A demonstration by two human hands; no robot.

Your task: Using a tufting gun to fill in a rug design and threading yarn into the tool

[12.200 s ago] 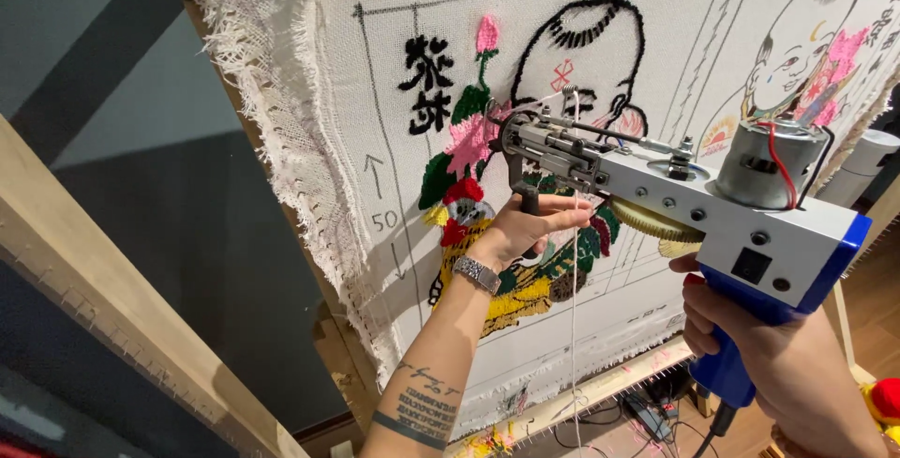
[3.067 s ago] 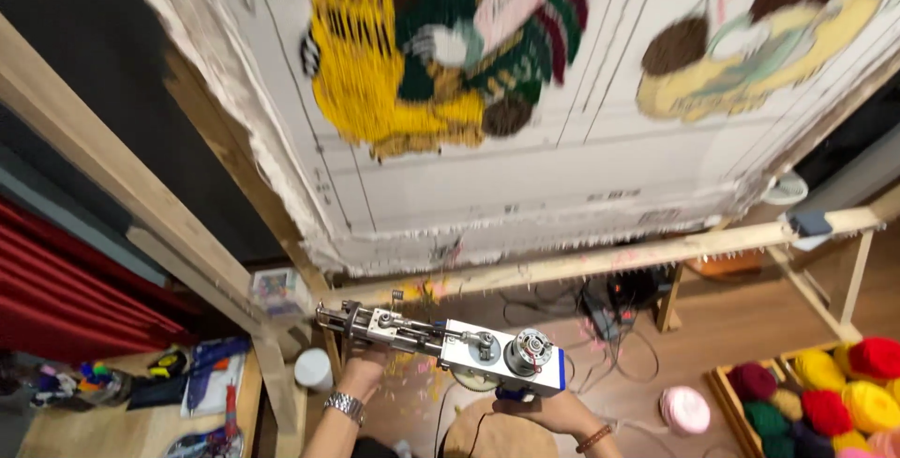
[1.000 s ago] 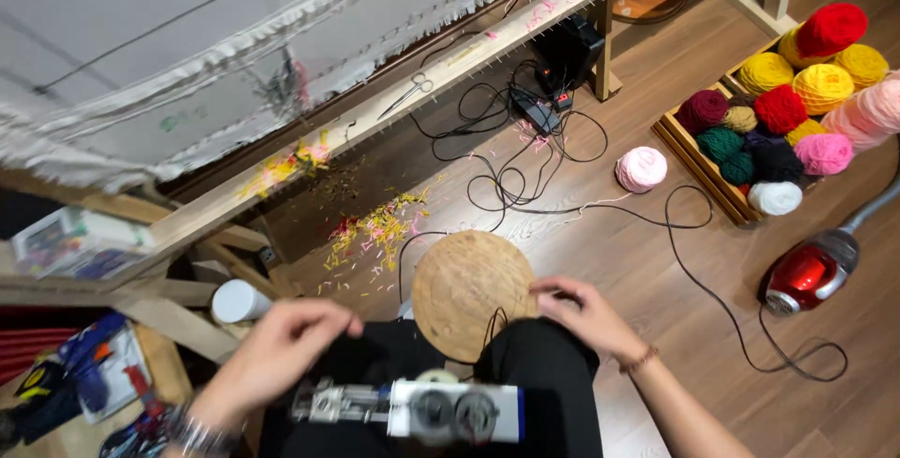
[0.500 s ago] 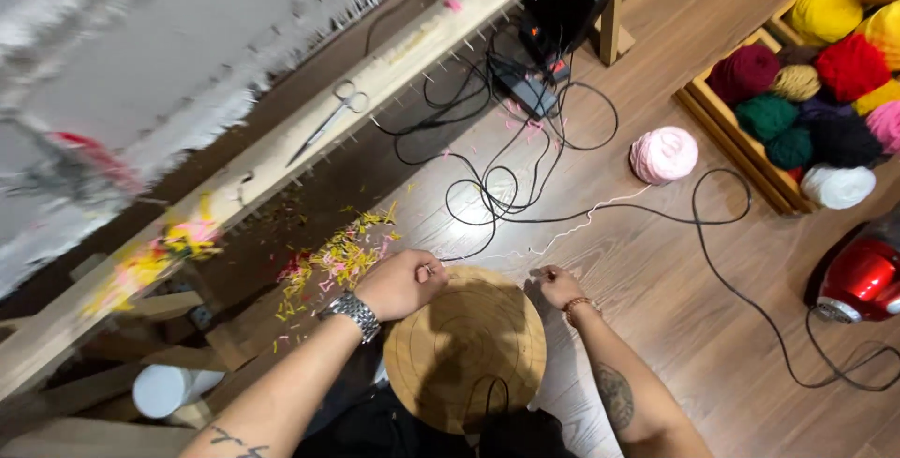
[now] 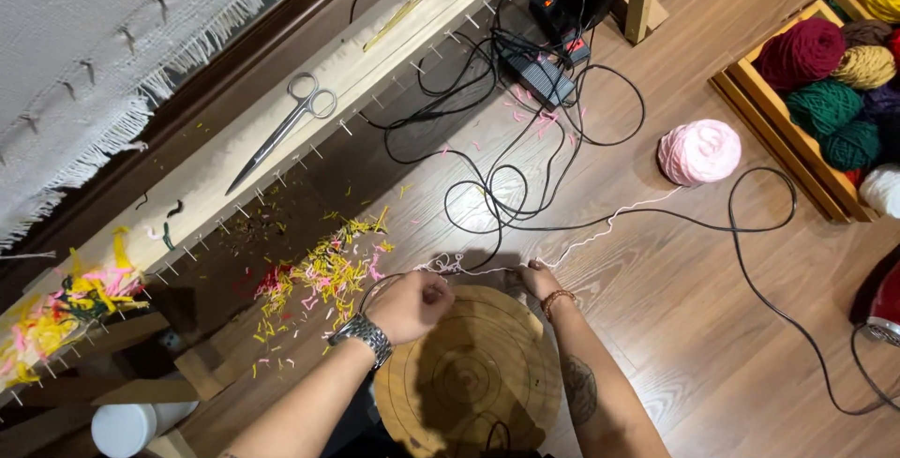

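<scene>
Wood floor under a big timber frame

Brown plank floor (image 5: 712, 327) runs across, glare near the middle; a pale wooden frame beam (image 5: 309, 120) slants along the upper left, white fringed cloth (image 5: 84, 55) hanging above it, a wooden crate (image 5: 778, 153) at the right edge.

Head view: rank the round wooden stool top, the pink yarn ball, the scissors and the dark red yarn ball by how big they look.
1. Round wooden stool top, largest, though it is nearest the camera.
2. Scissors, longest after it, but thin.
3. Pink yarn ball and dark red yarn ball look about alike; I would not rank them.
</scene>
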